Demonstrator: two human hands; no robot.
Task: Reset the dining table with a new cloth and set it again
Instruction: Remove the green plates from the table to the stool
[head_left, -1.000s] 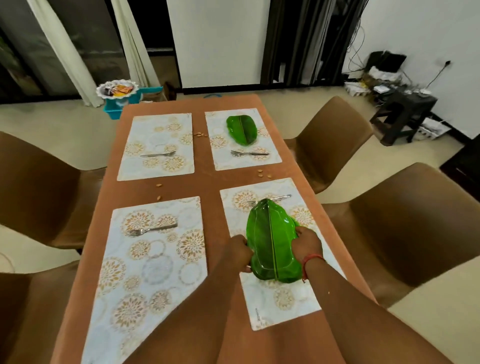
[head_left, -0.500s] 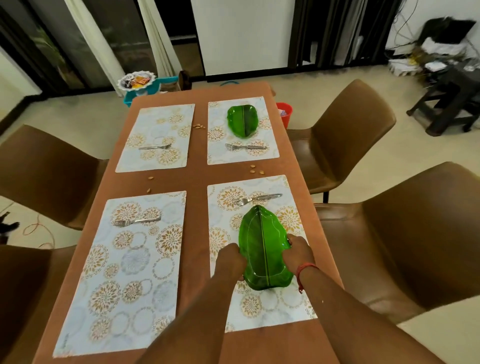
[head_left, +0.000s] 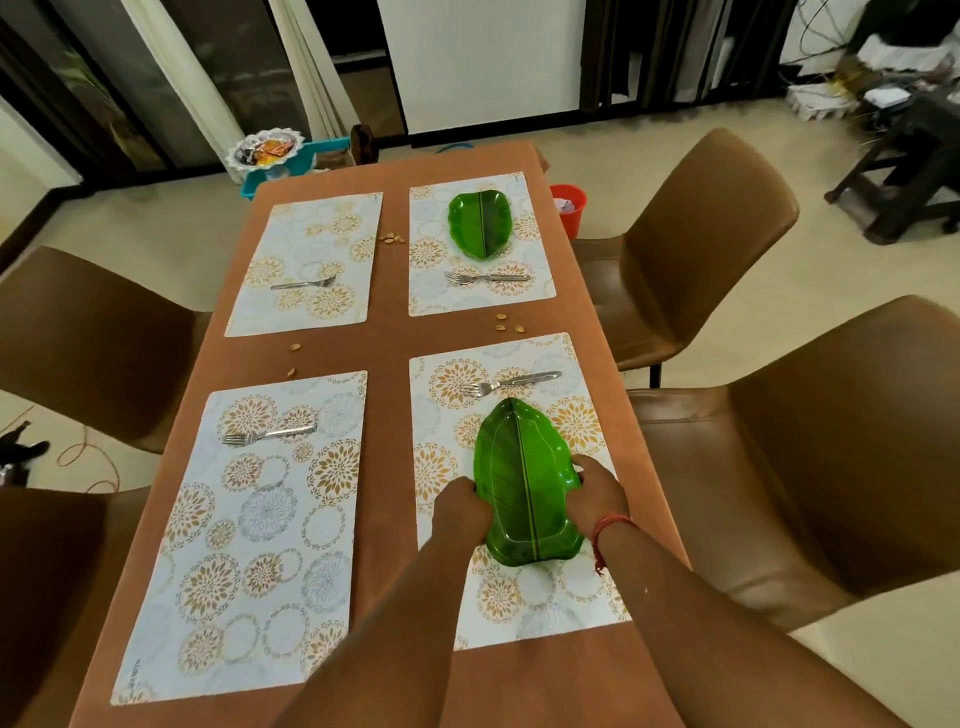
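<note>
Left hand (head_left: 464, 506) and right hand (head_left: 597, 496) grip the green plate (head_left: 524, 483); lifting carelessly may knock the fork (head_left: 506, 384) beside it.

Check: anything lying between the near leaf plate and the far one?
Yes, in the head view: between the near leaf plate and the far leaf plate lie two forks and scattered crumbs on the cloth.

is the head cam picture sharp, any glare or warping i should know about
Head view: mostly sharp and evenly lit, with soft shadows; wide-angle lens bows the table edges and chairs outward; slight sheen on the near green leaf plate between the left hand and right hand; far room corners look softer.
</note>
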